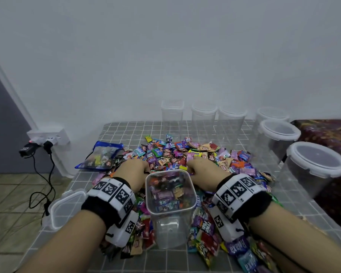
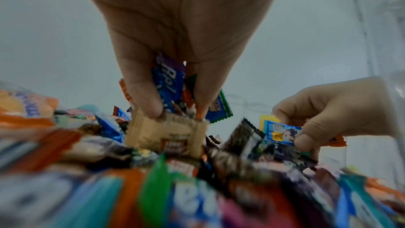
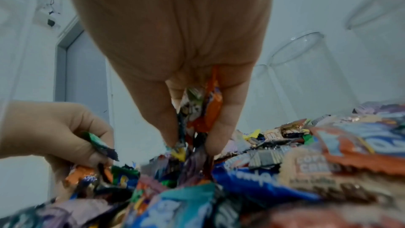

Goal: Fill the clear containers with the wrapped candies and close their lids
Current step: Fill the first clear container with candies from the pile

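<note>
A tall square clear container (image 1: 170, 211) stands open in the middle of the table, partly filled with wrapped candies. A big pile of wrapped candies (image 1: 185, 154) spreads around and behind it. My left hand (image 1: 135, 170) reaches into the pile left of the container; in the left wrist view my left hand (image 2: 177, 110) pinches a bunch of candies (image 2: 168, 84), blue and orange among them. My right hand (image 1: 200, 168) is in the pile right of the container; in the right wrist view my right hand (image 3: 190, 143) grips several candies (image 3: 203, 110), one orange.
The container's lid (image 1: 65, 207) lies at the left table edge. Several empty clear containers (image 1: 204, 123) line the wall; two lidded round ones (image 1: 315, 166) stand at the right. A blue-trimmed candy bag (image 1: 101, 156) lies at the left. Wall socket and cables (image 1: 45, 146) are beyond the left edge.
</note>
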{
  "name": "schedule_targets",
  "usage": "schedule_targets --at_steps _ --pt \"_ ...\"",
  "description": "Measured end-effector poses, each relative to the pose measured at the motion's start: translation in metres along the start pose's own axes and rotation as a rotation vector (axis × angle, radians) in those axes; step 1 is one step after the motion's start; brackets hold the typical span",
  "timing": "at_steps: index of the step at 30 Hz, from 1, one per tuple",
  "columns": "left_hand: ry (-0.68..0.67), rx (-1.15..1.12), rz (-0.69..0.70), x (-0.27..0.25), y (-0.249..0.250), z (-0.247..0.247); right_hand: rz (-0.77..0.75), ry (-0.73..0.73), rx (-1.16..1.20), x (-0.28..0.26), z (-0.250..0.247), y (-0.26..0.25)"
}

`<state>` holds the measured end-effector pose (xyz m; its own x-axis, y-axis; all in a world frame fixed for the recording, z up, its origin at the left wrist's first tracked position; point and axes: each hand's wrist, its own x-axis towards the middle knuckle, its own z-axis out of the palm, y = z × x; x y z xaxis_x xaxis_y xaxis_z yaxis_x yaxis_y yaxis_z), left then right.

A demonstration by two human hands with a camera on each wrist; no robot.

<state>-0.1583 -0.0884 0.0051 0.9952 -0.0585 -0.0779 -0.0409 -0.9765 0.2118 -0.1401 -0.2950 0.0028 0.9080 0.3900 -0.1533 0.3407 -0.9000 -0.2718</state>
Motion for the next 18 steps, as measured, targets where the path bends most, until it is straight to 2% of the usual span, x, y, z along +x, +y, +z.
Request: schedule_targets --at_steps 5,8,12,15,18 --pt "0.091 -0.119 0.008 0.001 0.006 -0.015 -0.005 0.100 0.147 -0.011 -0.022 -0.006" --pt "0.169 -0.217 0.026 -0.003 0.009 -0.027 -0.031 0.210 0.308 -0.019 -0.038 -0.013" --pt "0.231 -0.365 0.053 -0.011 0.015 -0.043 -0.136 0.355 0.525 -0.038 -0.061 -0.030" --pt "0.242 -0.456 0.067 -0.014 0.015 -0.050 -0.224 0.386 0.655 -0.055 -0.070 -0.043" --pt "0.237 -0.567 0.080 -0.017 0.012 -0.050 -0.293 0.354 0.713 -0.066 -0.065 -0.052"
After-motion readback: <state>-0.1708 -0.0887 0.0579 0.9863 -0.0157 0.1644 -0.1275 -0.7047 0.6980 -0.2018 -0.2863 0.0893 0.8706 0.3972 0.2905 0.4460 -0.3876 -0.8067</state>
